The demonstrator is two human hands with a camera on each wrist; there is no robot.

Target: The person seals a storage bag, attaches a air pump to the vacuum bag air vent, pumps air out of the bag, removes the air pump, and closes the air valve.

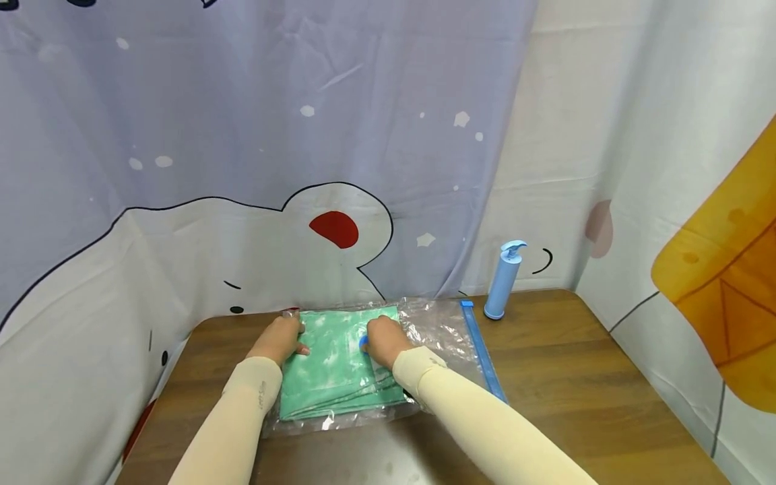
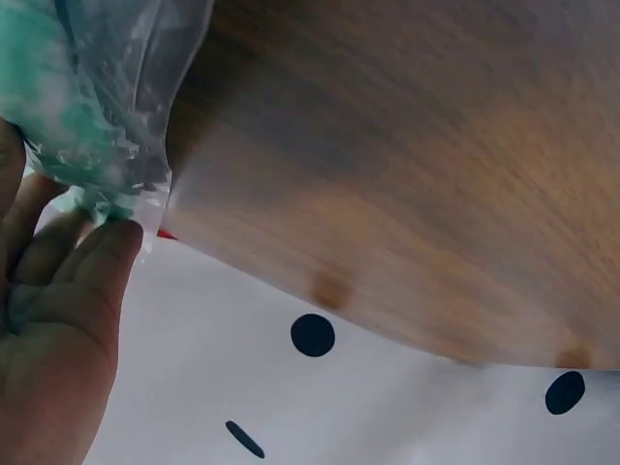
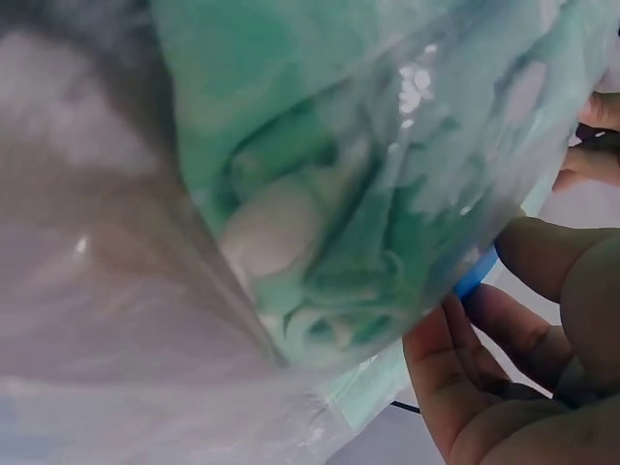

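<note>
A clear plastic storage bag (image 1: 439, 327) with a folded green and white cloth (image 1: 330, 350) inside lies flat on the table. A blue slider strip (image 1: 481, 350) runs along its right end. My left hand (image 1: 280, 339) grips the bag's left edge near the far corner; in the left wrist view its fingers (image 2: 102, 262) are bent at the plastic. With my right hand (image 1: 386, 340) I pinch a round blue valve cap (image 1: 364, 343) on top of the bag. The right wrist view shows the cap (image 3: 475, 273) between thumb and fingers, partly hidden by them.
A light blue hand pump (image 1: 503, 279) stands upright at the back of the wooden table (image 1: 564, 377), right of the bag. Behind the table hangs a printed curtain (image 1: 254, 135), which continues along both sides.
</note>
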